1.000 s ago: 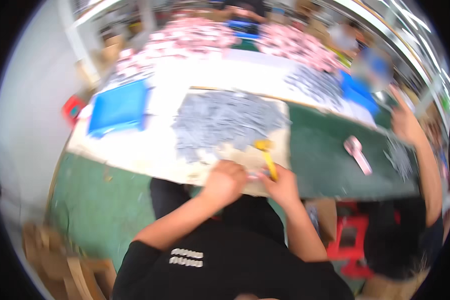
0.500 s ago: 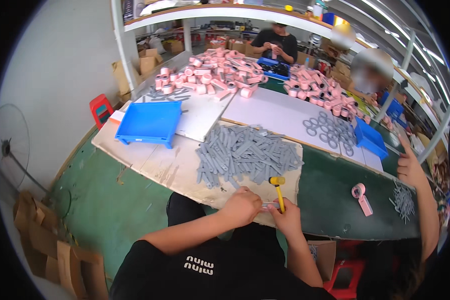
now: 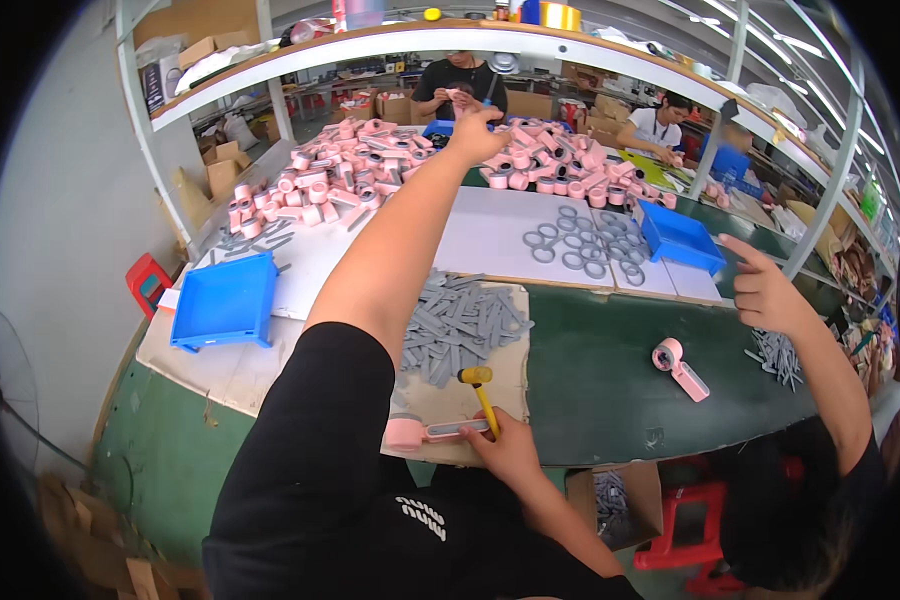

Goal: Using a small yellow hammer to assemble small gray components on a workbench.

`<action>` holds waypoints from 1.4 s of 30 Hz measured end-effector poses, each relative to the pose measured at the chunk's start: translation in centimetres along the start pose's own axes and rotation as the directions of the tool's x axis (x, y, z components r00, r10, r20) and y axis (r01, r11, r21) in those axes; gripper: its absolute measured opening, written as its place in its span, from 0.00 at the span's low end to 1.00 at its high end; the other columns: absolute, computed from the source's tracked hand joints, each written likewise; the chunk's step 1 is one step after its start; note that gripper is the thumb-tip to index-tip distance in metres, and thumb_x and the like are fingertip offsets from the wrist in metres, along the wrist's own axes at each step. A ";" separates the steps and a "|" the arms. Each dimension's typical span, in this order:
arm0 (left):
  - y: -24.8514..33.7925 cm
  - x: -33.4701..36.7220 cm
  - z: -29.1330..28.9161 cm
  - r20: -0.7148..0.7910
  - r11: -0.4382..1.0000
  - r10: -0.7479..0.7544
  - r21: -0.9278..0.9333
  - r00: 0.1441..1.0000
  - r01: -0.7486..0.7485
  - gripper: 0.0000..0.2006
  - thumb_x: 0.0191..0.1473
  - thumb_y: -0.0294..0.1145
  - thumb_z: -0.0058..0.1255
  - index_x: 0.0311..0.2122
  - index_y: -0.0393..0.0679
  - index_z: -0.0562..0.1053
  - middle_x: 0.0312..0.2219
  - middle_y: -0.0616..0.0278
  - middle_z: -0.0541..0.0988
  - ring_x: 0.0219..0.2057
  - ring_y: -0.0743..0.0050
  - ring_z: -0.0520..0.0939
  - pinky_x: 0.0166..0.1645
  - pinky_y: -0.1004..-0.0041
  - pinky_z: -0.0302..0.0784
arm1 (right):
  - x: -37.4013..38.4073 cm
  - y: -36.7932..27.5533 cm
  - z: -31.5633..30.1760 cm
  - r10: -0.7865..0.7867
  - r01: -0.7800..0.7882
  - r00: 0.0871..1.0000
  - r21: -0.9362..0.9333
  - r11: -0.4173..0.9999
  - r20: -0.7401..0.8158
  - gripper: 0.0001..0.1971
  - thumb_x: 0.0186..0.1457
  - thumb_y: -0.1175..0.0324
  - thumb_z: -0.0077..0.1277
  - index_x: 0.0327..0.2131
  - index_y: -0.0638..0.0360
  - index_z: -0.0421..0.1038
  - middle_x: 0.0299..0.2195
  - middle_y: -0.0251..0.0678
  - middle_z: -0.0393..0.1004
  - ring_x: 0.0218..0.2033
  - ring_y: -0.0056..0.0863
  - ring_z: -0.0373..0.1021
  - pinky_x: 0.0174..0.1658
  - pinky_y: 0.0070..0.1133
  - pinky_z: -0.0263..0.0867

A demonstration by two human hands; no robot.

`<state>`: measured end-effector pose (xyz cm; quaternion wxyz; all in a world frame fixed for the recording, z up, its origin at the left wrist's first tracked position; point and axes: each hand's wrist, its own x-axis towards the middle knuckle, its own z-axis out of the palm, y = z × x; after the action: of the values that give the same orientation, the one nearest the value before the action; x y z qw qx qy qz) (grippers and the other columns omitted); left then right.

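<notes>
My left arm stretches far across the table. My left hand [image 3: 478,138], its fingers apart, is beside a slim blue-topped object [image 3: 489,92] behind the pink parts; whether they touch I cannot tell. Close to the table's near edge, my right hand [image 3: 510,452] is closed round the handle of a small yellow hammer [image 3: 477,377], head up. Its fingers also grip the end of a pink part [image 3: 403,432] with a round head and a long handle inlaid with a grey strip. Just beyond lies a heap of flat grey strips [image 3: 460,325], partly covered by my left arm.
Pink parts [image 3: 315,180] are heaped at the back. Grey rings [image 3: 580,240] lie beside a blue tray [image 3: 685,240]; another blue tray [image 3: 225,300] stands at left. A co-worker's hand [image 3: 770,295] points from the right, near grey pieces [image 3: 778,355]. A shelf [image 3: 370,50] spans overhead.
My left hand has let go of the pink part and reached far forward over the table. My right hand keeps the hammer and the pink part. The view has shifted to the right.
</notes>
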<state>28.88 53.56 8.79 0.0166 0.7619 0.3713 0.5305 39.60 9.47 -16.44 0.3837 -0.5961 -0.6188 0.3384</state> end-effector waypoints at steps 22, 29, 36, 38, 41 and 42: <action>32.0 -19.9 11.7 0.424 0.758 0.401 -0.652 0.812 -0.034 0.06 0.59 0.25 0.59 0.40 0.38 0.83 0.30 0.58 0.87 0.28 0.78 0.86 0.35 0.72 0.81 | -0.6 -0.5 -1.2 0.016 -0.016 1.000 0.010 1.000 0.006 0.22 0.57 0.52 0.61 0.43 0.63 0.76 0.32 0.48 0.83 0.36 0.49 0.80 0.41 0.41 0.74; 31.2 -21.8 5.9 0.429 0.784 0.429 -0.614 0.795 -0.091 0.10 0.61 0.31 0.60 0.45 0.41 0.83 0.36 0.54 0.86 0.35 0.63 0.87 0.41 0.65 0.82 | 0.0 0.9 -0.7 -0.002 0.002 1.000 -0.016 1.000 0.004 0.20 0.55 0.53 0.61 0.42 0.60 0.77 0.34 0.50 0.82 0.37 0.51 0.80 0.41 0.41 0.74; 23.1 -33.1 -11.9 0.529 0.966 0.259 -0.119 0.808 -0.231 0.05 0.51 0.30 0.60 0.34 0.42 0.80 0.31 0.56 0.83 0.32 0.50 0.83 0.35 0.56 0.79 | 1.7 2.6 -0.4 -0.363 0.350 0.922 -0.114 0.930 -0.134 0.16 0.55 0.62 0.64 0.42 0.63 0.78 0.26 0.43 0.82 0.32 0.46 0.80 0.38 0.37 0.73; 20.3 -37.1 -13.8 0.507 0.994 0.089 0.004 0.858 -0.105 0.05 0.50 0.28 0.61 0.33 0.41 0.80 0.32 0.55 0.83 0.33 0.48 0.83 0.37 0.57 0.80 | 1.3 0.8 -0.7 -0.075 0.075 0.997 -0.005 0.997 -0.035 0.14 0.56 0.64 0.66 0.39 0.64 0.77 0.22 0.36 0.77 0.23 0.26 0.74 0.32 0.26 0.71; 17.9 -42.0 -14.0 0.449 0.990 -0.020 0.134 0.893 -0.045 0.10 0.49 0.28 0.64 0.38 0.39 0.80 0.35 0.54 0.83 0.36 0.49 0.84 0.40 0.58 0.81 | 1.0 -0.2 -0.5 0.057 -0.058 0.998 0.062 0.996 0.016 0.16 0.55 0.62 0.69 0.39 0.64 0.77 0.21 0.33 0.77 0.23 0.18 0.72 0.30 0.21 0.69; 17.9 -43.1 -13.8 0.402 0.985 -0.050 0.169 0.914 -0.020 0.13 0.48 0.29 0.65 0.39 0.38 0.79 0.36 0.53 0.83 0.37 0.49 0.84 0.41 0.58 0.82 | 0.9 -0.2 -0.4 0.048 -0.048 0.999 0.069 0.996 0.007 0.16 0.55 0.62 0.69 0.39 0.64 0.77 0.21 0.32 0.77 0.23 0.17 0.71 0.29 0.21 0.68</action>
<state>20.37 10.41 -12.00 0.0325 0.8507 0.4094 0.3280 39.84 10.30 -16.00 0.3943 -0.5964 -0.5932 0.3701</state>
